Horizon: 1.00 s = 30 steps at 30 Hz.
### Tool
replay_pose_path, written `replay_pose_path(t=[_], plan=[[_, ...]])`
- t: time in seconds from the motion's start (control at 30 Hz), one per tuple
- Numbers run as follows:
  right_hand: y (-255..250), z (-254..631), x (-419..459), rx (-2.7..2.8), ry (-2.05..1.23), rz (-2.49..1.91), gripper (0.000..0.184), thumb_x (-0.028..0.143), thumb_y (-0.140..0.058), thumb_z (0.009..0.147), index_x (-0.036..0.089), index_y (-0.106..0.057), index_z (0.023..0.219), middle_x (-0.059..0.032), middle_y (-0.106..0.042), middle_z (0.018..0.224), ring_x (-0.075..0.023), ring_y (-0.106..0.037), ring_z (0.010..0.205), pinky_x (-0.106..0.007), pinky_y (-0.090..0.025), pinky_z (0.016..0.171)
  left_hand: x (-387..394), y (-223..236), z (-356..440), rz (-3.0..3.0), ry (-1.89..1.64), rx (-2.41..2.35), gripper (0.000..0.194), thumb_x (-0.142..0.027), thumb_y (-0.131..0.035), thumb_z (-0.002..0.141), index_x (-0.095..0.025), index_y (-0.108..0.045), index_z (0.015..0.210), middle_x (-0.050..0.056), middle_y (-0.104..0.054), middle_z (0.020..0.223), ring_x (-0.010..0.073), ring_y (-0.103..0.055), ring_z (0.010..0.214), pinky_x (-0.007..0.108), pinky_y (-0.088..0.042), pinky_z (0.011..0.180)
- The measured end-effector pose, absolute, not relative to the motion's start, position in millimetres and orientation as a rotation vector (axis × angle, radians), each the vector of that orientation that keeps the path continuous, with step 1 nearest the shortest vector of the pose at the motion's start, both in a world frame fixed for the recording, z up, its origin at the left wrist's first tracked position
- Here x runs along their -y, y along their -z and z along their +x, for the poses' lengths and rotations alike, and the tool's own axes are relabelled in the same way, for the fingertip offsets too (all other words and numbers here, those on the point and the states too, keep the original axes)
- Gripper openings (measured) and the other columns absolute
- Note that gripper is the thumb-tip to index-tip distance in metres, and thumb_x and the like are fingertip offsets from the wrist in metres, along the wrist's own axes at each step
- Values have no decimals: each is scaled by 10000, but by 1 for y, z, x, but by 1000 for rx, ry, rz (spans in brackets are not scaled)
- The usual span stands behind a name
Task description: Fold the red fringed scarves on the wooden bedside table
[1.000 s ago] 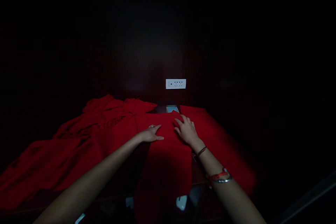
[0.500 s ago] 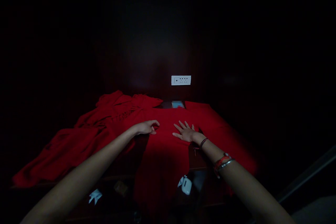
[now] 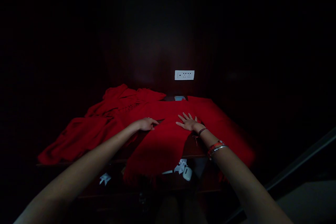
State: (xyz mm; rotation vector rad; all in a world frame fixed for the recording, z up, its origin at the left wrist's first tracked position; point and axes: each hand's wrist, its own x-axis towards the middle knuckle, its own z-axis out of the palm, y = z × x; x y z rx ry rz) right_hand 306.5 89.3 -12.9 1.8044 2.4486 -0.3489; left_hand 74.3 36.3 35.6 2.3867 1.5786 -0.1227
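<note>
A strip of red cloth [image 3: 162,143] runs toward me across the dark tabletop, and its near end hangs over the front edge. My right hand [image 3: 187,122] lies flat on it with fingers spread. At the cloth's left edge, my left hand [image 3: 146,124] is closed, thumb and forefinger pinching the fabric beside a small fold. More red cloth [image 3: 76,140] lies bunched in folds on the left. On the right, another red piece [image 3: 223,122] is spread flat.
A white wall socket [image 3: 184,75] is on the dark back wall. A small blue item [image 3: 180,98] lies below it. Lower down, in front, are a white earbud case [image 3: 187,173] and crumpled white paper scraps [image 3: 105,179]. The surroundings are very dark.
My right hand has flattened onto the cloth. My left hand has gone from spread fingers to a pinch at its edge. The strip's hanging end has swung left and been drawn up.
</note>
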Motion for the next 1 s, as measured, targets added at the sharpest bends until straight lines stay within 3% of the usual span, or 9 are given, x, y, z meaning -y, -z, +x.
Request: replay_pose_path(t=[0.13,0.27,0.37,0.43,0.63,0.83,0.93,1.0], plan=[[11,308,-92,-2460,377,1776,763,724,-110,630,325,-57,1279,-2,33,1362,-298,69,1202,-556,9,897,-41,-39,83,2522,-25,-1628,276,-217,-438,738,-167,-577,970,55,-588,925,174,-510,867,228,-352,762],[6,306,-94,-2545,333,1800,764,718,-118,639,306,-93,1282,-25,-3,1364,-301,55,1204,-555,6,895,-55,-29,103,2575,-462,-1705,444,-386,-366,779,-144,-433,1146,118,-414,1186,224,-371,1075,302,-271,884],[5,303,-97,-2589,220,1849,737,682,-103,677,271,-101,1289,-42,-13,1363,-279,60,1208,-516,29,915,-68,-7,115,2467,-286,-1639,618,-525,-334,749,-168,-274,1249,109,-185,1327,280,-147,1195,406,-187,924],[9,302,-101,-2531,236,1850,728,668,-100,690,258,-96,1291,-54,-21,1362,-269,45,1212,-496,20,925,-73,9,117,2394,-146,-1608,623,-563,-281,750,-221,-221,1267,81,-135,1342,294,-75,1206,476,-129,918],[20,304,-109,-2531,221,1838,689,644,-80,712,269,-86,1290,-43,-35,1362,-243,13,1218,-464,-14,938,-72,31,118,2467,-220,-1619,573,-547,-216,777,-254,-206,1269,63,-158,1338,278,-95,1207,482,-89,926],[23,305,-105,-2617,160,1870,735,664,-81,698,231,-155,1287,-71,-114,1351,-247,-46,1217,-440,-29,947,-60,-5,98,2671,-434,-1879,434,-370,-342,785,-216,-379,1190,66,-189,1332,229,-93,1215,398,-71,965],[22,305,-104,-2643,123,1865,731,652,-85,708,213,-172,1285,-76,-129,1348,-237,-57,1217,-417,-31,953,-54,-28,54,2213,-384,-2367,651,-415,-529,640,-194,-331,1219,138,-173,1324,372,-55,1187,549,-99,895],[22,305,-104,-2626,140,1858,727,649,-85,710,214,-167,1286,-75,-121,1349,-235,-55,1218,-416,-35,952,-51,-35,22,1874,-199,-2419,823,-419,-630,510,-135,-328,1220,242,-269,1252,463,-183,1116,612,-182,802]])
